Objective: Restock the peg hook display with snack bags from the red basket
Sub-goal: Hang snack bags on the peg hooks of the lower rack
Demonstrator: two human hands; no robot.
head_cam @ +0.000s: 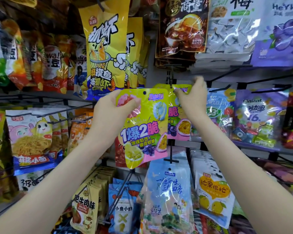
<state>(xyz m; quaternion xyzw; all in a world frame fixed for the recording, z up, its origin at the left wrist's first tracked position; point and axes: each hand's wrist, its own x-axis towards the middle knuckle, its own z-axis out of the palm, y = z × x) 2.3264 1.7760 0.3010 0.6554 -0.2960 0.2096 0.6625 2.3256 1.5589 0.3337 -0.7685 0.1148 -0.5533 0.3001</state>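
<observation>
Snack bag [142, 130]: yellow-green pouch, held in front of the display at mid-frame, slightly tilted. Its hang hole [144, 93] is free, not threaded on anything. Left hand [116, 107] grips the upper-left corner, thumb across the front, fingers curled behind.

Handling (judged): light, soft, crinkly. The glossy film is likely slippery. Contents look small and loose, so the body should sag and swing from a corner hold. Best hold is probably the sealed top strip on either side of the hole, which is flat and stiffer.

Second bag [178, 115], same print, sits just behind and to the right, partly overlapped. Right hand [192, 98] pinches its top edge at the peg hook [171, 78]. The fingertips are blurred, so it cannot be told whether that bag is fully on the hook.

Room: tight. Yellow shrimp bags [105, 48] hang close above-left, a blue candy bag [218, 105] just to the right, and a pale blue bag [166, 191] on the peg below. Bare wall shows only around the hook. Red basket is not in view.
</observation>
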